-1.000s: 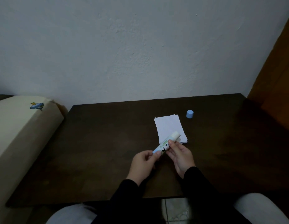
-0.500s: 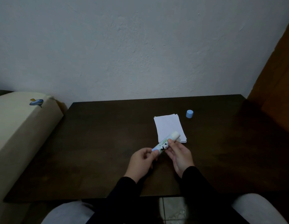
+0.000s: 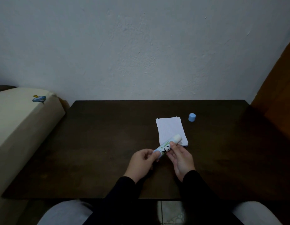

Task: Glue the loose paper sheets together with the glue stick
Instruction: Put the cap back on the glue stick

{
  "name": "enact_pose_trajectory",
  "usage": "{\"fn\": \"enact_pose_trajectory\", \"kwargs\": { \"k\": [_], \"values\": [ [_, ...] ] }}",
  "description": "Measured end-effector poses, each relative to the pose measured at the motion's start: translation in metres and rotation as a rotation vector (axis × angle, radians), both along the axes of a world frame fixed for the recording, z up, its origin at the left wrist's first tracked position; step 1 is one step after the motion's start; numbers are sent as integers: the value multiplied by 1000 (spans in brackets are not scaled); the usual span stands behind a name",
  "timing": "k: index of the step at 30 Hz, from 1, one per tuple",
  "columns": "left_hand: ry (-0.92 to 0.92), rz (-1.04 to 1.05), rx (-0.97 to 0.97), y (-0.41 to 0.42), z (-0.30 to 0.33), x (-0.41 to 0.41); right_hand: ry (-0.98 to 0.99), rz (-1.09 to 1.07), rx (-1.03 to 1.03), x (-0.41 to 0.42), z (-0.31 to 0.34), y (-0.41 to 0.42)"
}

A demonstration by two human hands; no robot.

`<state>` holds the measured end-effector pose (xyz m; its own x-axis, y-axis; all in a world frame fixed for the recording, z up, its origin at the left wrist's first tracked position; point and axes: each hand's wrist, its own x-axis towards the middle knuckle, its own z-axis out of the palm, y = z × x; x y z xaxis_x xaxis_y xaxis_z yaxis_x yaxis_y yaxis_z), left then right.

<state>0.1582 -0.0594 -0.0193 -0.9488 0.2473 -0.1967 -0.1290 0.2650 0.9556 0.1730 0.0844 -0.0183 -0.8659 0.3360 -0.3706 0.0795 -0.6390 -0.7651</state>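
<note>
both hands point(image 3: 163, 159) grip glue stick point(image 3: 167, 146) — tip overlapping paper stack point(image 3: 171, 129) edge

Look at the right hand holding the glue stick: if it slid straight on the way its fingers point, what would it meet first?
Most likely the stack of paper sheets, just beyond the right hand and the glue stick it pinches. The stick's white tip already overlaps the stack's near edge in this view, though its height above the paper is unclear.

white paper sheets point(image 3: 171, 129); blue cap point(image 3: 192, 117); dark brown table point(image 3: 100, 143)
</note>
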Motion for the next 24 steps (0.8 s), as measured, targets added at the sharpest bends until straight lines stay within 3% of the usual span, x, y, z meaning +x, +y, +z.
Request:
{"fn": "enact_pose_trajectory", "kwargs": {
  "k": [9,16,21,24],
  "values": [
    [149,31,-83,-5,0,-7,-6,-1,8,0,0,0],
    [16,-52,-62,-4,-1,-7,-10,7,21,-1,-1,1],
    [74,5,-38,-5,-1,-7,7,6,20,-1,-3,1],
    [119,-28,-122,-6,-2,-7,-8,13,23,-1,-3,1]
  ]
}}
